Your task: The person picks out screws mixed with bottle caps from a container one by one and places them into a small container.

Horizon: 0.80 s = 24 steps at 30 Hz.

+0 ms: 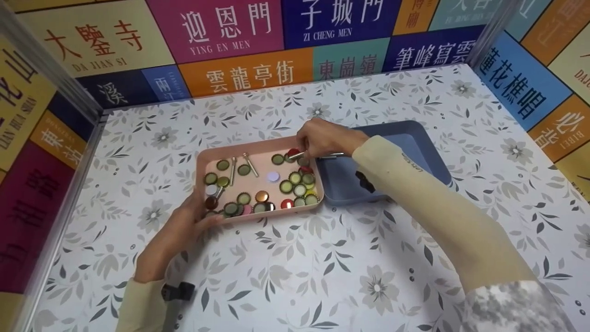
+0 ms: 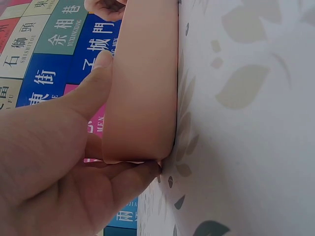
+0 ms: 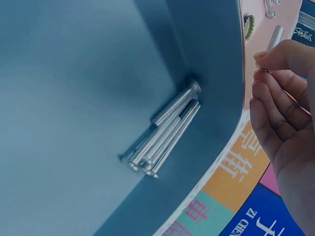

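Note:
My left hand (image 1: 182,223) grips the near left corner of a pink tray (image 1: 253,184). In the left wrist view its thumb lies along the tray's long wall and its fingers touch the end wall. Over the tray's right side, my right hand (image 1: 328,137) pinches a metal bolt (image 3: 276,35) between thumb and fingers. Several bottle caps (image 1: 286,186) lie in the pink tray, mostly along its edges. Among the caps at the left are loose bolts (image 1: 250,165). A bundle of several bolts (image 3: 165,132) lies in the corner of the blue tray (image 1: 431,154).
The blue tray stands against the pink tray's right side, partly hidden under my right forearm. Beneath both is a table (image 1: 286,276) with a flower pattern. Panels with printed lettering (image 1: 249,74) wall in the back and sides.

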{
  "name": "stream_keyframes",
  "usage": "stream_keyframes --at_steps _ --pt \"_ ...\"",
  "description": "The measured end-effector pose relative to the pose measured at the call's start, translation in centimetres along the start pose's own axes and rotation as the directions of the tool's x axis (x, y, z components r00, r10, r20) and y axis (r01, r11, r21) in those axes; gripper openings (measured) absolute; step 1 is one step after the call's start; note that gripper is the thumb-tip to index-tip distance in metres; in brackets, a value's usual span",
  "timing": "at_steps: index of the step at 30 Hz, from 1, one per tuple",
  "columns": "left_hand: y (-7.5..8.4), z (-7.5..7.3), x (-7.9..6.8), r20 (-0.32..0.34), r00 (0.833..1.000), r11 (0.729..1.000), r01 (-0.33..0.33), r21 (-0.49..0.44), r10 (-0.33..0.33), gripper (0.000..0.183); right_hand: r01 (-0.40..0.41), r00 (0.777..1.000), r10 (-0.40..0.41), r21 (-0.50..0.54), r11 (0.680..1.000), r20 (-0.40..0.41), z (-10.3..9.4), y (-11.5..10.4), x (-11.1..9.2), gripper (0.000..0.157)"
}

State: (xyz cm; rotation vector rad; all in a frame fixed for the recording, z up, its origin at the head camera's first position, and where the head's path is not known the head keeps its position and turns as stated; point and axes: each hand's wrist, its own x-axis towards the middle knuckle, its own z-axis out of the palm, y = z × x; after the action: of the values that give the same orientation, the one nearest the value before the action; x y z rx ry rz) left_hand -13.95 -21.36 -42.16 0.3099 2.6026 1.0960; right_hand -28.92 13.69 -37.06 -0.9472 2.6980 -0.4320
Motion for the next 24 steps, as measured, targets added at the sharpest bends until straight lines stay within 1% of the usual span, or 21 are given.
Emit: stream_keyframes --at_steps 3,11,16,18,20,24 --pt "0.0 0.1 0.0 -0.002 1.0 1.0 -0.008 -0.001 0.008 0.097 -0.014 1.0 0.014 0.004 1.0 -0.004 -0.1 0.5 -0.4 0.006" --pt "-0.1 0.1 0.0 -0.025 0.999 0.998 -0.047 0.036 0.048 0.098 -0.009 0.998 0.01 0.01 1.0 -0.057 -0.4 1.8 -1.3 0.007" --pt "-0.2 0.0 -0.1 -0.036 0.998 0.997 -0.043 0.063 0.046 0.096 -0.044 0.996 0.045 0.017 0.999 -0.072 -0.8 2.6 -2.0 0.01" --pt "-0.1 0.0 -0.1 -0.038 0.998 0.997 -0.043 0.06 0.046 0.097 -0.051 0.995 0.053 0.02 0.998 -0.084 -0.9 3.0 -2.3 0.01" --pt "-0.1 0.0 -0.1 -0.037 0.998 0.997 -0.048 0.057 0.05 0.098 -0.046 0.994 0.048 0.026 0.999 -0.1 -0.7 3.3 -2.7 0.01" --pt "0.0 -0.1 -0.1 -0.022 0.999 0.999 -0.034 0.037 0.035 0.097 -0.036 0.993 0.041 0.045 0.998 -0.112 -0.3 4.0 -3.4 0.01"
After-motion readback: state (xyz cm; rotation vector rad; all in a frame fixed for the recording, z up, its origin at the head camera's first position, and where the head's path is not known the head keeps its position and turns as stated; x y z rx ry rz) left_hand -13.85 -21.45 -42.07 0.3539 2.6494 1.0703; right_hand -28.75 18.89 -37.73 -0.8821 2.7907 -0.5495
